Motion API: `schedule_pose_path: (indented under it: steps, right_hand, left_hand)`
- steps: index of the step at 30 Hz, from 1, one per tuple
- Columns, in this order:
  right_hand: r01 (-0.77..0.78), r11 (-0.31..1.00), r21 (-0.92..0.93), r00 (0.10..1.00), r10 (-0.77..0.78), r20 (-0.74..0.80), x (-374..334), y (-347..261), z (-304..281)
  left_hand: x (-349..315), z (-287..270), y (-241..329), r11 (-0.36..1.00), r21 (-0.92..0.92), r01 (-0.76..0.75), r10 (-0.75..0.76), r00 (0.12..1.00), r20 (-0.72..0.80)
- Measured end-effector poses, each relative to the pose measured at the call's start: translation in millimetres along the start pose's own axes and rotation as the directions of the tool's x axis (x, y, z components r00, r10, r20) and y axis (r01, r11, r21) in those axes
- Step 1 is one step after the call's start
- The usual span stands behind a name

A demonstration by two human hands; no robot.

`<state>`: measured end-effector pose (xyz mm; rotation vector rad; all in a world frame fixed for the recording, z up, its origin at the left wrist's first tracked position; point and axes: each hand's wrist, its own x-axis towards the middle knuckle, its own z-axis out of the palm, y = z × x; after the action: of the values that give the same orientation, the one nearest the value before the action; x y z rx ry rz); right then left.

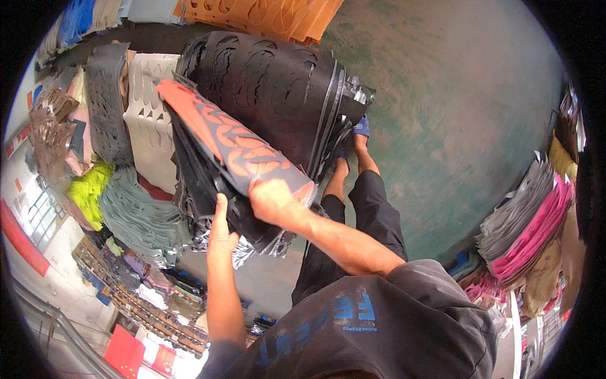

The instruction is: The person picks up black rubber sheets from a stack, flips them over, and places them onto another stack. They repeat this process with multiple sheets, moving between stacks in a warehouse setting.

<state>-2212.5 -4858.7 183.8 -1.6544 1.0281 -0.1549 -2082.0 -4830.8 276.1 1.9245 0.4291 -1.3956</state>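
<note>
My right hand [273,201] is closed on the near end of a grey-and-orange sheet [237,140] with rounded cut-out shapes. The sheet lies slanted across a stack, its far end pointing to the upper left. Under it hang several black sheets [201,158]. My left hand [222,228] is at the near edge of these black sheets, thumb up along them, its other fingers mostly hidden. Just beyond, a large bundle of black cut-out sheets [271,82] curves over, with shiny clear strips at its right end.
Left of the bundle hang white cut-out sheets [151,114], dark grey ones [108,104] and a grey-green pile [142,215]. Orange sheets [265,18] lie at the far side. Grey sheets [514,208] and pink sheets [533,230] stand at right. Green floor [454,126] extends beyond my feet.
</note>
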Motion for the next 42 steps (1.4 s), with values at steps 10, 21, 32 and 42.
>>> schedule_pose_path:
  steps: [10, 21, 32, 42]
  right_hand:
    - [0.094, 0.972, -0.216, 0.978, -0.049, 0.202, -2.0, -34.5, 42.1]
    - [-0.171, 0.894, 0.413, 0.975, 0.095, 0.199, 7.0, 56.5, -32.0]
    - [-0.082, 0.326, 0.942, 0.733, 0.660, -0.165, 111.2, 196.4, -132.0]
    - [0.359, 0.909, 0.212, 0.933, -0.352, -0.070, -4.1, 0.7, 57.5]
  left_hand:
    - [86.5, -34.7, -21.1, 0.983, 0.177, 0.043, -0.012, 0.985, -0.171]
    - [89.5, -34.5, -28.9, 0.939, 0.343, 0.003, 0.019, 0.998, -0.061]
    - [112.2, 7.6, -49.6, 0.912, 0.409, -0.025, 0.047, 0.998, -0.044]
    - [102.8, -80.4, -72.8, 0.817, 0.573, 0.063, -0.001, 0.994, -0.107]
